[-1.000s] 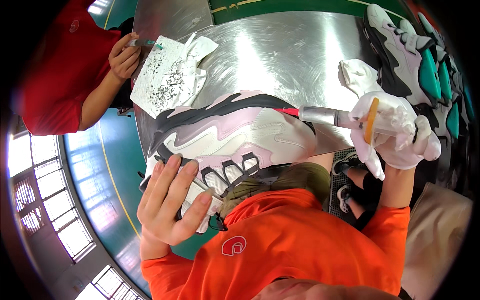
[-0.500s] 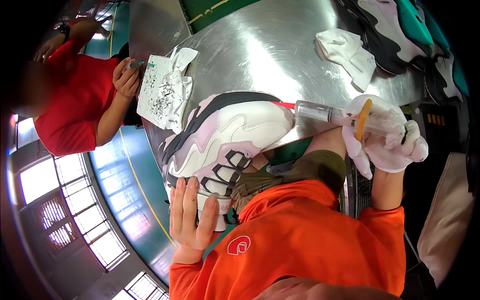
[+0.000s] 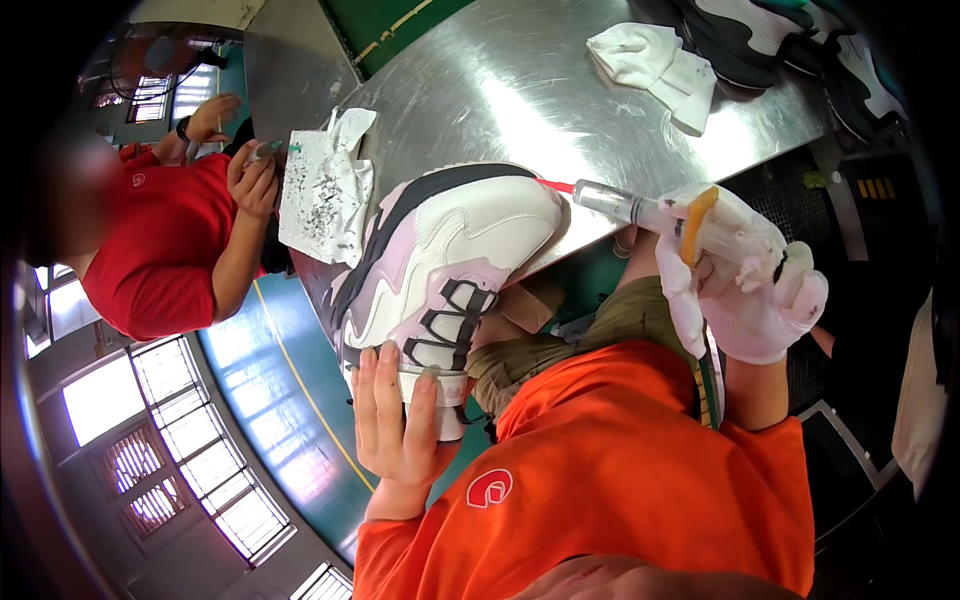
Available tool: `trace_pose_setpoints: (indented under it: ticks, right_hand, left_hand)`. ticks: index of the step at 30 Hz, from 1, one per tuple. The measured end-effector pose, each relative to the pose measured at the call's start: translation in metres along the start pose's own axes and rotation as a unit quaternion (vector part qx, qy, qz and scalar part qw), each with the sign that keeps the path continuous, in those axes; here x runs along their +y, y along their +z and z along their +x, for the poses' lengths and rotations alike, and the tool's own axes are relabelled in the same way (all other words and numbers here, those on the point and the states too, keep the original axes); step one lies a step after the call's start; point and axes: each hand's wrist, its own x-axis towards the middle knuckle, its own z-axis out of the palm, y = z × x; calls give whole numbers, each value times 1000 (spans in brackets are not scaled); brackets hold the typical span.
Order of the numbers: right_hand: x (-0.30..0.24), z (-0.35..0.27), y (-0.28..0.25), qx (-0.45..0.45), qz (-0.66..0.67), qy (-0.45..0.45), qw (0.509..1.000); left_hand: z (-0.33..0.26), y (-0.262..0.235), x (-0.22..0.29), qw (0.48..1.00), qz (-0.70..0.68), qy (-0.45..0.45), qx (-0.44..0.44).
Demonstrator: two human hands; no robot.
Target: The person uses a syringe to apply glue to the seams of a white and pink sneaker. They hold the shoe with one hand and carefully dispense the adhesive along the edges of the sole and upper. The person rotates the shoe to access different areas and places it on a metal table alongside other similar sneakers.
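Observation:
A white and pale lilac sneaker (image 3: 450, 235) with a dark sole edge lies tilted at the metal table's near edge, toe to the right. My bare left hand (image 3: 398, 420) grips its heel and collar end, fingers lying over the upper; the thumb is hidden. In my white-gloved right hand (image 3: 745, 270) is a clear syringe (image 3: 612, 202) with a red tip. That tip meets the seam between the toe and the dark sole edge. A yellow-orange band (image 3: 697, 225) circles the gloved hand's finger area by the barrel.
The shiny metal table (image 3: 430, 90) carries a speckled white cloth (image 3: 325, 190) at left and a folded white cloth (image 3: 655, 70) at the back right. More sneakers (image 3: 735, 45) lie at the far right. A co-worker in a red shirt (image 3: 165, 235) holds a small syringe-like tool at left.
The syringe tip has slid a little left along the toe seam, my right hand with it. The view has shifted slightly, and the co-worker's far arm has changed position.

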Motion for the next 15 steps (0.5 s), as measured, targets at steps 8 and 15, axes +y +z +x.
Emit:
trace_pose_setpoints:
  ticks: [8,15]
  right_hand:
    - [-3,-10,23,93,7,16,996]
    - [-10,-19,32,67,32,9,997]
  left_hand:
    - [1,1,1,1000,-2,-3,15]
    - [13,-9,2,999,-33,-7,16]
